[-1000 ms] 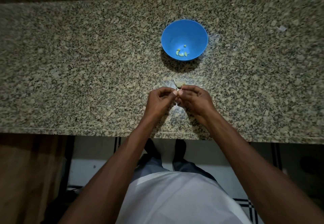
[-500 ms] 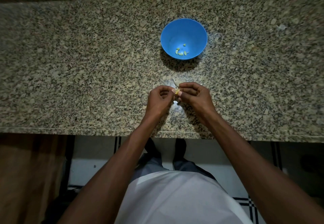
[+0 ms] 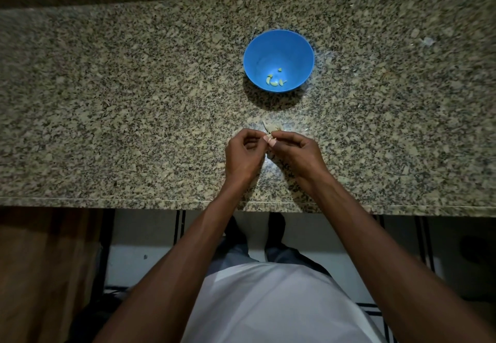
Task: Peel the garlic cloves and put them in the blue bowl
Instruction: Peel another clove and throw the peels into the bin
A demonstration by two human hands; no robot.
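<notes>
Just short of the blue bowl, our left hand and right hand still pinch one garlic clove between curled fingertips; they have barely shifted. We judge peeling unfinished. Peeled cloves lie inside the bowl.

Both hands meet over the granite bench, fingertips together — the left hand and right hand pinch a small garlic clove between them. Bits of skin lie just beyond the fingers. Farther back stands the blue bowl — a few peeled cloves inside.
</notes>
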